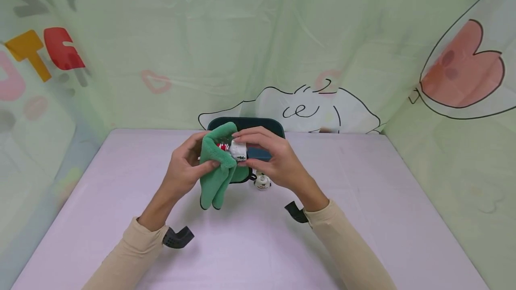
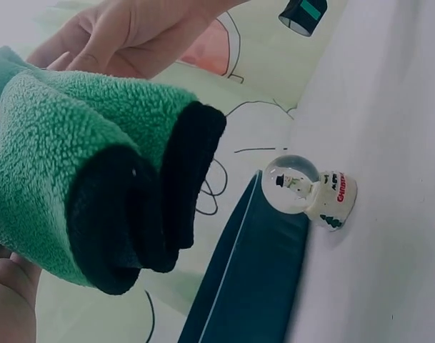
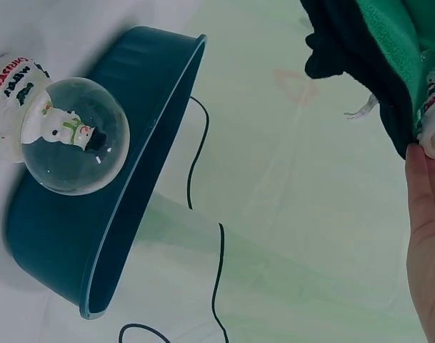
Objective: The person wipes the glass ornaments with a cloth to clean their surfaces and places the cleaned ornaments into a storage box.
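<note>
A green fleecy cloth [image 1: 217, 182] with dark edging hangs folded from my left hand [image 1: 185, 164], the thumb pressing on its front. My right hand [image 1: 274, 151] grips the white base of a snow globe [image 1: 238, 151], thumb below and fingers above. The globe lies on its side, its ball end turned into the cloth; a red-and-white figure shows at the cloth's edge and the rest is covered. In the right wrist view my fingertips touch the held globe [image 3: 434, 114] beside the cloth [image 3: 385, 43].
A second snow globe [image 2: 296, 186], with a snowman inside, stands upright on the table [image 1: 342, 191] just below my right hand. Behind it is a dark teal basin [image 3: 153, 71], partly hidden by my hands and the cloth. Printed fabric walls [image 1: 242, 48] surround the table.
</note>
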Action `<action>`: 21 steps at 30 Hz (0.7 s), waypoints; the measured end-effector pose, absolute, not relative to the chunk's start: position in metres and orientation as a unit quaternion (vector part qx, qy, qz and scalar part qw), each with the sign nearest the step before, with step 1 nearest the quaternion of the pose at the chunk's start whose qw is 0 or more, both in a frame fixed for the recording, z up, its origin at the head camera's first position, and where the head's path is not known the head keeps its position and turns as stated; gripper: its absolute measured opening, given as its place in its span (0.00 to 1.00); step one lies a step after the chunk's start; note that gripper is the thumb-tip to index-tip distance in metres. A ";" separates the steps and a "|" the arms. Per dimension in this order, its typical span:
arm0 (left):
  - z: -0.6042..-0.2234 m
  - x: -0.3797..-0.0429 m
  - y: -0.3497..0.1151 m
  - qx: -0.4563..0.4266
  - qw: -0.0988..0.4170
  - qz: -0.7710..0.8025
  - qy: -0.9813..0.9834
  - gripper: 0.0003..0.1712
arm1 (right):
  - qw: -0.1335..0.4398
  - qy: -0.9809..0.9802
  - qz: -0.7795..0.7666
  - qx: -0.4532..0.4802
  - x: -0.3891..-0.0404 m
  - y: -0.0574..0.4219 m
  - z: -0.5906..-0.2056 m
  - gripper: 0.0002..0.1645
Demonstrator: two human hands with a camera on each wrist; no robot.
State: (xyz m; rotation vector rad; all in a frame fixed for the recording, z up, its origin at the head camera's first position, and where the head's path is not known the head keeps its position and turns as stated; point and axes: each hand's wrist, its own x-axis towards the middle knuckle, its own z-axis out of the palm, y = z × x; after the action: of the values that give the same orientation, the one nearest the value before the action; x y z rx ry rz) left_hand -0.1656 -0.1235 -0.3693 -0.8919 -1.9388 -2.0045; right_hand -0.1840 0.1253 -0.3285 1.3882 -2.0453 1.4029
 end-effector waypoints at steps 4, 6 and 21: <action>-0.369 -0.165 -0.124 -0.295 0.090 -0.682 -0.663 0.35 | 0.175 -0.714 0.465 0.492 -0.186 0.126 -0.328 0.27; -0.368 -0.165 -0.124 -0.292 0.083 -0.680 -0.667 0.34 | 0.181 -0.715 0.460 0.494 -0.186 0.126 -0.328 0.25; -0.368 -0.165 -0.122 -0.275 0.066 -0.680 -0.676 0.31 | 0.204 -0.718 0.432 0.506 -0.188 0.128 -0.330 0.23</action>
State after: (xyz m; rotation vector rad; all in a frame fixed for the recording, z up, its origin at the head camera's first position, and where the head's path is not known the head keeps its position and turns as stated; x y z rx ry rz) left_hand -0.1653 -0.1216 -0.3681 -0.8301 -2.0405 -2.0516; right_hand -0.1876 0.1283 -0.3305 1.4113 -2.0024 1.2060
